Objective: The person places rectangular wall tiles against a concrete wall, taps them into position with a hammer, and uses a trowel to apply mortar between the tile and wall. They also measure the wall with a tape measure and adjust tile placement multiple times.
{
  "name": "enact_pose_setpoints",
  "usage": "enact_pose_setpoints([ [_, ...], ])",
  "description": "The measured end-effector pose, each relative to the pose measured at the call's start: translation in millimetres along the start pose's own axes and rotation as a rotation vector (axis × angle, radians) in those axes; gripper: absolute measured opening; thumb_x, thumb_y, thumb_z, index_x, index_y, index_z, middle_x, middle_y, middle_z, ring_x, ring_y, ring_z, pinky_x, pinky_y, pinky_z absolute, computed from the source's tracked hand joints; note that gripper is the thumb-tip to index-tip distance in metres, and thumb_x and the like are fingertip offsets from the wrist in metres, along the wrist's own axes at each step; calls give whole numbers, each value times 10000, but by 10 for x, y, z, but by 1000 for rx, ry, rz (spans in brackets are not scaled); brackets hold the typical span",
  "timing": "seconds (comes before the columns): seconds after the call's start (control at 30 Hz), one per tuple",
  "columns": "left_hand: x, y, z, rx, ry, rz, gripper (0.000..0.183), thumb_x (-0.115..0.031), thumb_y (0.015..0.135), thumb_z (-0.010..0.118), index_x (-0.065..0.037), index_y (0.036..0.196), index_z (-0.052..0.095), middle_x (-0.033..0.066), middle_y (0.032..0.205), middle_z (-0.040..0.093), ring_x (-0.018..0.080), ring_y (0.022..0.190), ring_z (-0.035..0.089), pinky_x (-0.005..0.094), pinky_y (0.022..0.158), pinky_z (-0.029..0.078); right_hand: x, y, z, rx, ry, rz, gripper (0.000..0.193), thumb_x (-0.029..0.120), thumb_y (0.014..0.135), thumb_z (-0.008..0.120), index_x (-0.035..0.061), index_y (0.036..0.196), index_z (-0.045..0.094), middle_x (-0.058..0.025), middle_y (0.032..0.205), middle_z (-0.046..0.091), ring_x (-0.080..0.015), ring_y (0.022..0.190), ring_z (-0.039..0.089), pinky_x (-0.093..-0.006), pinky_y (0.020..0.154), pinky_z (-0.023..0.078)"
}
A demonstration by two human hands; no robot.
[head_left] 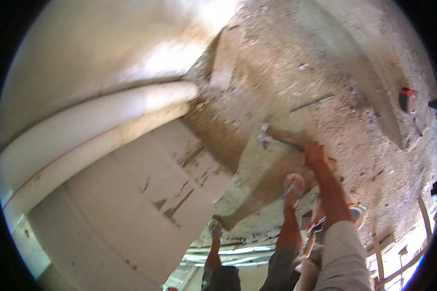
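Observation:
My right hand (315, 155) is closed around the handle of a hammer (286, 142), low over the dusty ground. The metal head (264, 137) points left, away from my fist, and a bit of the handle shows on the other side of the hand. Beyond the hammer a thin dark rod (311, 103) lies on the ground, apart from it. My left hand is out of view.
Two thick white pipes (102, 114) run along the left wall, above a large pale panel (141, 189) with dark marks. A flat board (226, 57) lies at the far wall. A red and black tape measure (408, 100) rests far right. My sandalled feet (294, 184) stand nearby.

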State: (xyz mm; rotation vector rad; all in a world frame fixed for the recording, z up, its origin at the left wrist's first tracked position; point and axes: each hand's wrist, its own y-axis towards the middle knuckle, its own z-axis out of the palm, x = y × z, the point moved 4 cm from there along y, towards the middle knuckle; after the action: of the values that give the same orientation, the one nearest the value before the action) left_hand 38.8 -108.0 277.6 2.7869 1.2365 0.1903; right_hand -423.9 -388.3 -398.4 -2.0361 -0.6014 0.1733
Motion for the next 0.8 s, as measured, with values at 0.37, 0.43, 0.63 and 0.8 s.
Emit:
enact_pose_setpoints([
  [0.37,-238,-90,-562,-6,-150,385,497,-345,1023,330,-37,1386,470,197,1512,328,375,1452,155,542,1158,73,798,-2557,-846,-282,413,233,435,323,781,647,39,1109,627,-230,989,674,-416,942,655,-487,851,517],
  [0.43,-260,-21,-554,40,-150,541,502,-402,989,415,-86,1366,514,192,1500,354,413,1423,228,584,1136,106,1017,-3472,-1009,-439,428,272,383,301,760,654,33,1033,633,-244,934,667,-433,895,648,-499,814,512],
  [0.63,-261,97,-740,203,-519,1044,460,-446,897,574,-153,1248,622,145,1426,443,360,1375,328,611,1108,190,2368,-6421,-825,-674,610,292,269,222,742,643,66,952,582,-224,819,650,-421,799,637,-516,709,497],
  [0.8,-155,84,-715,72,-560,1132,456,-511,894,576,-146,1151,667,114,1363,493,328,1365,341,597,1116,206,3792,-7579,-303,-652,748,184,226,234,756,680,72,883,586,-193,754,640,-419,758,635,-497,649,497],
])
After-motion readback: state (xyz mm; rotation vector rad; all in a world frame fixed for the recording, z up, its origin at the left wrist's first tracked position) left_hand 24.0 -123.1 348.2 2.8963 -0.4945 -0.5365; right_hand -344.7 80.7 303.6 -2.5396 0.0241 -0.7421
